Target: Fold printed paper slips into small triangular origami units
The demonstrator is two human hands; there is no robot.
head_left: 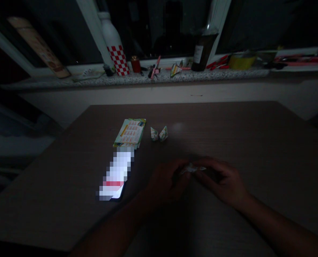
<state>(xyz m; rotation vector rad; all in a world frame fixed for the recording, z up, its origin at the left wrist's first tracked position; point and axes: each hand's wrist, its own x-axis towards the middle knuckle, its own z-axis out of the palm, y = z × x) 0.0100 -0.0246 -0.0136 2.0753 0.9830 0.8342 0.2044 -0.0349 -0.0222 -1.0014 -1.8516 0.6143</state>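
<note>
Between my two hands is a small piece of folded paper (192,168), pale with a little orange printing. My left hand (169,178) pinches its left end, thumb below and fingers above. At the other end my right hand (223,180) pinches it too, fingers curled. The dim light hides the exact shape of the folds. Beyond my left hand, two small folded paper pieces (163,134) with pointed tips stand side by side on the table. Left of them lies a stack of printed paper cards (132,132), green and white.
A lit phone (117,175) lies on the brown table (67,171), left of my left hand. Along the granite windowsill (159,79) stand a red-and-white checked bottle (116,50), a tall tube (39,46), a small red jar (135,64), a dark pot (201,53) and a yellow tape roll (241,61).
</note>
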